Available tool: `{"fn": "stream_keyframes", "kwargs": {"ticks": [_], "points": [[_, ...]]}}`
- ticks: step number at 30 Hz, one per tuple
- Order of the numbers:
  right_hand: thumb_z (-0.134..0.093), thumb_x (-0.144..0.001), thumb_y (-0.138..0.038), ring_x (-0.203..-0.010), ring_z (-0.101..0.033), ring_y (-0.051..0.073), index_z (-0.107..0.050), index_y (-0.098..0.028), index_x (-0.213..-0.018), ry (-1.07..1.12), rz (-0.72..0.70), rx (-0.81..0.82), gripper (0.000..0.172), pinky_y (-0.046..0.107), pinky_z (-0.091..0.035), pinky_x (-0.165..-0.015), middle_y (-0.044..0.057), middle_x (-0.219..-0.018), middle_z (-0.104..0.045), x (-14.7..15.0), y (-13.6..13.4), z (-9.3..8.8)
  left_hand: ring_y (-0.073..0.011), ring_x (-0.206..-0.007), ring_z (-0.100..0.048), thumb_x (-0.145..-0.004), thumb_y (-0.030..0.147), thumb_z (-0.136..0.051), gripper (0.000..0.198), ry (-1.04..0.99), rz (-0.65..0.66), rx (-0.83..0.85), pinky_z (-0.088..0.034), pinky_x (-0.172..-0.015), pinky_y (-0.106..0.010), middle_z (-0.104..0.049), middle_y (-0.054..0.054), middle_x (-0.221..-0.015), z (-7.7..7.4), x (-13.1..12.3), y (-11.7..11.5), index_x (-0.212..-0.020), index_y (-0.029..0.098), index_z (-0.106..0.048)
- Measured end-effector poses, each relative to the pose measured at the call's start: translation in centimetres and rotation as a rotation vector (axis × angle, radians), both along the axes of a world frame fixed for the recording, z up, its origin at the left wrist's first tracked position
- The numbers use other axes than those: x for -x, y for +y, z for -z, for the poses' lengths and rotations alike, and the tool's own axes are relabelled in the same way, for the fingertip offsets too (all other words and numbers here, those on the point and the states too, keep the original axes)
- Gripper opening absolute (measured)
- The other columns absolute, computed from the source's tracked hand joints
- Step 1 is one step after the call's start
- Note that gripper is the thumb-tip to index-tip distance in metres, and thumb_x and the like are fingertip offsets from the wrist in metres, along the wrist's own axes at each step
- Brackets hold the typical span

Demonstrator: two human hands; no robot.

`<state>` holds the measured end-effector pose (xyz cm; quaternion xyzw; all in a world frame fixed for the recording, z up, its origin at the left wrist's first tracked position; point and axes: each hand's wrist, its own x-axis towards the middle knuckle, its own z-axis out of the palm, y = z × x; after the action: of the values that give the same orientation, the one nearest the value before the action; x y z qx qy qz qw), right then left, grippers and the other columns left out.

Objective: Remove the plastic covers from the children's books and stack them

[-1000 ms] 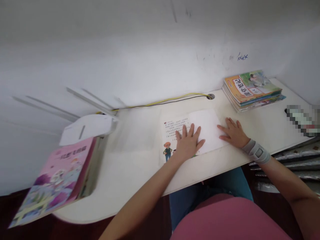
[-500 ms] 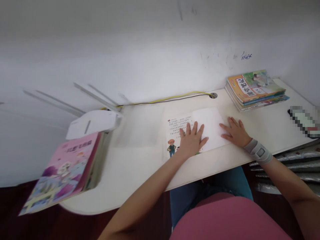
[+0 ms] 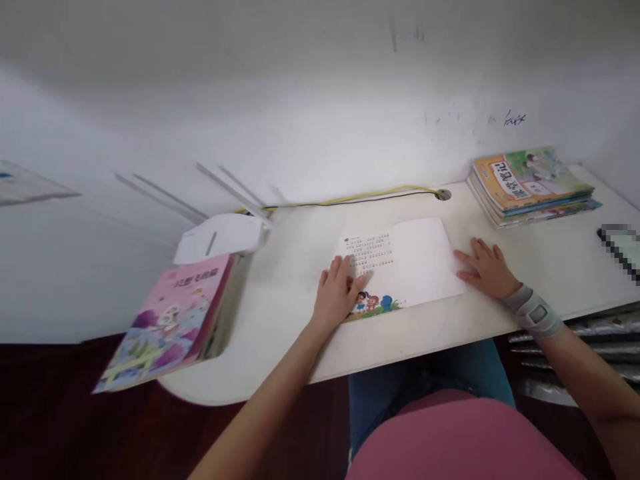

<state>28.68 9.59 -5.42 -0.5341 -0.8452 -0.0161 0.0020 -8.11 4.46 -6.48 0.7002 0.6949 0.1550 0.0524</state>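
Note:
An open picture book (image 3: 427, 260) lies flat on the white desk (image 3: 280, 287) in front of me. Its left page carries lines of print and cartoon figures along the bottom; the right page is blank white. My left hand (image 3: 335, 293) rests over the left page's outer edge, fingers stretched out and hiding part of the print. At the book's right edge, my right hand (image 3: 487, 269) lies flat with spread fingers, its fingertips touching or very near the page. A grey band (image 3: 533, 310) wraps the right wrist.
To the left, a stack topped by a pink book (image 3: 175, 320) overhangs the desk edge, with a white curved object (image 3: 220, 237) behind it. Books (image 3: 533, 177) are piled at the back right. A yellow cable (image 3: 370, 195) runs along the wall. A blurred-out device (image 3: 623, 250) lies far right.
My left hand has slid left from the middle of the book to its left edge, uncovering the bottom cartoon figures. My right hand stays by the right edge. The view has shifted slightly left.

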Motion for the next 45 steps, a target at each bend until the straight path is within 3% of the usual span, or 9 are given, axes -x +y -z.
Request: {"fn": "stream_keyframes", "kwargs": {"ticks": [8,12,16,19,23,38,45], "points": [[-0.038,-0.092,-0.053,-0.139,-0.025,0.034,-0.041,-0.029,-0.141,0.020,0.021,0.061,0.054,0.057,-0.024,-0.104,0.016,-0.151,-0.030,0.0,0.0,-0.7,-0.0321,-0.139,-0.028,-0.092,0.051,-0.031,0.065,-0.007,0.031,0.019,-0.021,-0.107,-0.063,-0.035,-0.019,-0.148,-1.2,-1.3,-0.3,-0.147,0.016,-0.024],[-0.037,-0.092,-0.054,-0.139,-0.025,0.034,-0.039,-0.028,-0.142,0.054,0.026,0.056,0.056,0.058,-0.024,-0.104,0.017,-0.151,-0.030,-0.1,0.0,-0.7,-0.0357,-0.142,-0.019,-0.090,0.058,-0.034,0.071,0.123,0.002,-0.055,-0.014,-0.108,-0.065,-0.026,-0.019,-0.152,-2.1,-2.6,-0.7,-0.147,0.017,-0.027],[-0.038,-0.091,-0.057,-0.140,-0.022,0.035,-0.042,-0.028,-0.140,0.049,0.043,0.062,0.057,0.057,-0.022,-0.105,0.017,-0.153,-0.027,0.0,0.0,-0.6,-0.0336,-0.143,-0.015,-0.091,0.058,-0.030,0.069,0.168,0.253,0.008,-0.018,-0.111,-0.057,-0.021,-0.016,-0.155,-3.0,-6.8,-0.1,-0.147,0.018,-0.028],[-0.039,-0.090,-0.057,-0.140,-0.022,0.035,-0.042,-0.026,-0.140,0.039,0.054,0.055,0.058,0.057,-0.022,-0.105,0.017,-0.153,-0.025,0.1,-0.1,-0.6,-0.0364,-0.143,-0.013,-0.088,0.065,-0.031,0.074,0.180,0.444,0.106,-0.018,-0.110,-0.058,-0.018,-0.016,-0.156,-3.3,-10.4,1.4,-0.147,0.020,-0.027],[-0.038,-0.091,-0.056,-0.139,-0.025,0.034,-0.041,-0.024,-0.141,0.028,0.029,0.043,0.059,0.057,-0.022,-0.105,0.019,-0.151,-0.029,0.4,-0.2,-0.8,-0.0410,-0.142,-0.011,-0.086,0.067,-0.034,0.075,0.223,0.480,0.137,-0.013,-0.109,-0.064,-0.018,-0.015,-0.156,-3.0,-13.0,3.3,-0.146,0.024,-0.030],[-0.041,-0.087,-0.063,-0.139,-0.024,0.037,-0.041,-0.028,-0.141,0.047,0.017,0.045,0.064,0.060,-0.021,-0.105,0.018,-0.151,-0.029,0.6,0.0,-0.5,-0.0419,-0.142,-0.008,-0.088,0.067,-0.027,0.074,0.249,0.485,0.141,-0.011,-0.108,-0.068,-0.017,-0.012,-0.157,-2.4,-13.6,3.6,-0.148,0.024,-0.027],[-0.041,-0.088,-0.062,-0.139,-0.024,0.037,-0.043,-0.027,-0.140,0.058,0.008,0.045,0.063,0.061,-0.022,-0.104,0.018,-0.152,-0.028,0.6,-0.1,-0.4,-0.0407,-0.142,-0.010,-0.089,0.066,-0.024,0.075,0.241,0.528,0.135,-0.009,-0.110,-0.064,-0.019,-0.013,-0.156,-2.2,-14.4,4.0,-0.148,0.020,-0.027]]}}
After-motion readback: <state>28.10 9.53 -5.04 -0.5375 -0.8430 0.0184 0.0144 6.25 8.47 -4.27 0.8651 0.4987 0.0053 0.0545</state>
